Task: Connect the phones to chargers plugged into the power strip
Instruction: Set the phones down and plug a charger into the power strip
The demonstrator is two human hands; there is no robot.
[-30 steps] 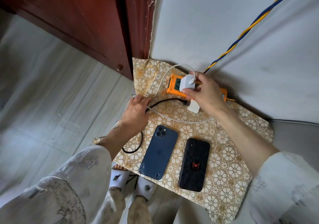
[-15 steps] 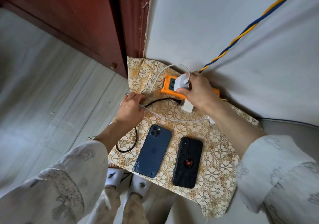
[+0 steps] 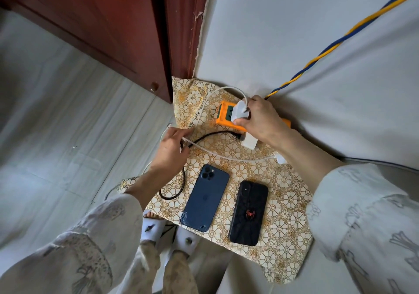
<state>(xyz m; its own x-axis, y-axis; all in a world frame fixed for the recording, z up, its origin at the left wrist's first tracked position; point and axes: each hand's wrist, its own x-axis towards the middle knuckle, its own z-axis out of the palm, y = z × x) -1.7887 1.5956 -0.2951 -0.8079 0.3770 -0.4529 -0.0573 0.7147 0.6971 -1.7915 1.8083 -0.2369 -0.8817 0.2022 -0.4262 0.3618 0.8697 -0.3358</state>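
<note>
Now pressed lower onto the orange power strip (image 3: 223, 114), white charger (image 3: 240, 111) pinched by right hand (image 3: 260, 121); left hand (image 3: 171, 150) clasping white cable (image 3: 226, 156), phones unconnected.

A gold floral-patterned cloth (image 3: 283, 221) covers the supporting surface against the wall. On it, at the far edge, lies an orange power strip (image 3: 223, 118). A blue phone (image 3: 205, 199) and a black phone (image 3: 249, 212) lie face down side by side at the near side, blue on the left. A white charger block (image 3: 249, 143), a white cable (image 3: 235, 157) and a black cable (image 3: 181, 180) also rest on the cloth.
</note>
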